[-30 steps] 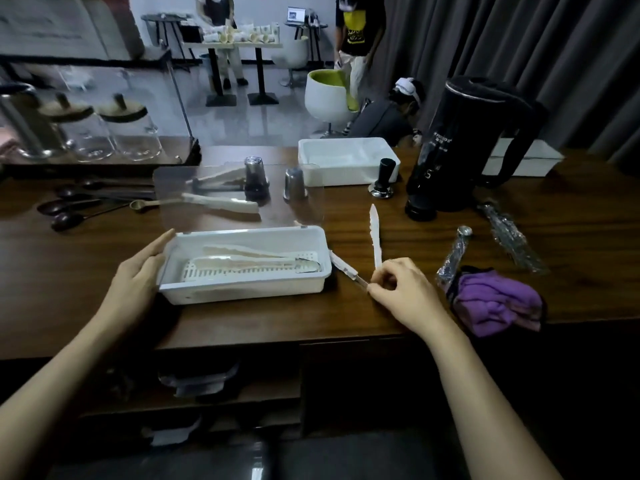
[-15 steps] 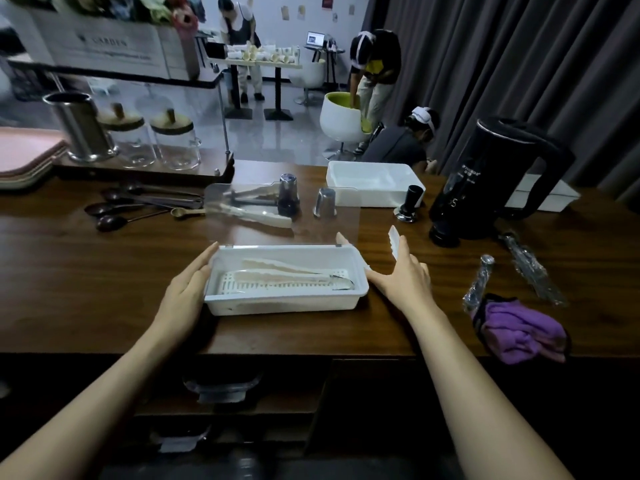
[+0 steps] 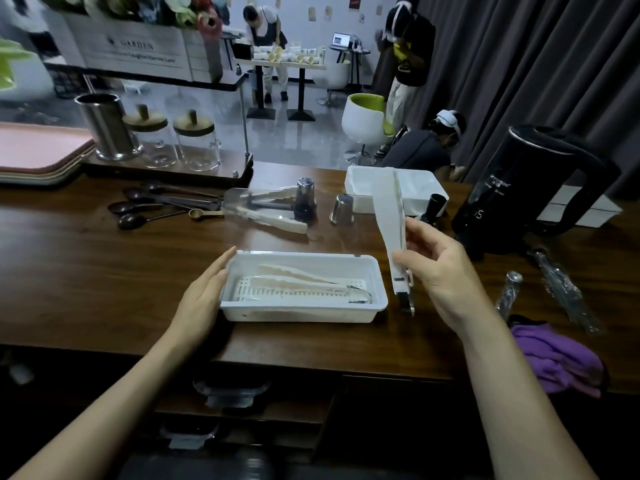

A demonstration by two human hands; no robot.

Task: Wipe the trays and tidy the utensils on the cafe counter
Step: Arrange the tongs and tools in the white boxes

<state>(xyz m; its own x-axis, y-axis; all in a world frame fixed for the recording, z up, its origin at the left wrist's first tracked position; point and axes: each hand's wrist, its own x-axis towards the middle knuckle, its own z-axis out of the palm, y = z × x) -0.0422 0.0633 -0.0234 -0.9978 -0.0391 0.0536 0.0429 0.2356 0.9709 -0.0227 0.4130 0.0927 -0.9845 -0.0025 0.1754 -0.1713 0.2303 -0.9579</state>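
A white utensil tray sits near the front edge of the wooden counter with white tongs lying inside on its slotted insert. My left hand rests flat against the tray's left end. To the tray's right, my right hand holds a second pair of white tongs lifted off the counter and standing nearly upright, its metal hinge end down. The tray's clear lid is raised behind it.
Dark spoons lie at back left, and metal cups, more tongs and another white tray stand behind. A black kettle is at right, with wrapped utensils and a purple cloth near the front right edge.
My right hand picked the white tongs up from the counter and raised them upright beside the tray. My left hand stayed at the tray's left end.
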